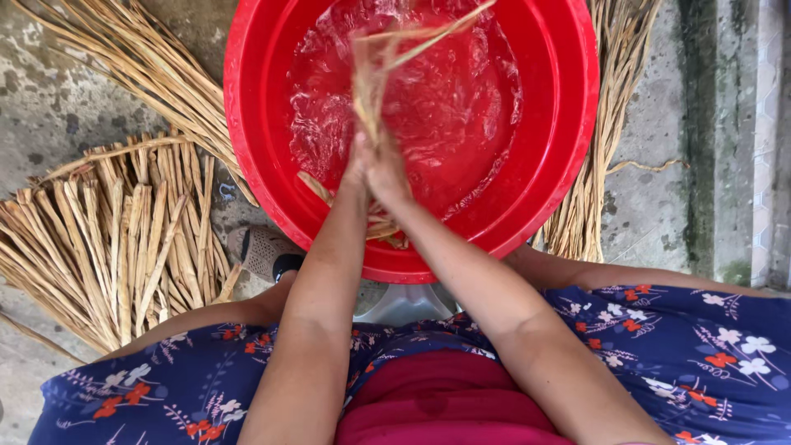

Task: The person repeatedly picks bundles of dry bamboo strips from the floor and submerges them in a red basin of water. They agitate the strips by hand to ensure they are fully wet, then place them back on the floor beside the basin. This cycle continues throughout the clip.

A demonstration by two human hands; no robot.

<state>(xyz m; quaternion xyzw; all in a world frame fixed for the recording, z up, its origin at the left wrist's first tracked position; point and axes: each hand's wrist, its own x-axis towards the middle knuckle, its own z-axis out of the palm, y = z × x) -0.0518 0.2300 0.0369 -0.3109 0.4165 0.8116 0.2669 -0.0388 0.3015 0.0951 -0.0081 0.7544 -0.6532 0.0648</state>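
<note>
1. Both hands meet over the red basin (568,124); the left hand (356,165) and right hand (389,171) are pressed together, each closed around the same bundle of straw (372,70).
2. The straw rises from the hands, long axis pointing away from the body, its tips blurred above the water (461,107).
3. Neither hand is nearer; they grip side by side.
4. The basin rim encloses the hands. Dry reeds (124,239) lie on the floor (49,107) to the left, more reeds on the right.
</note>
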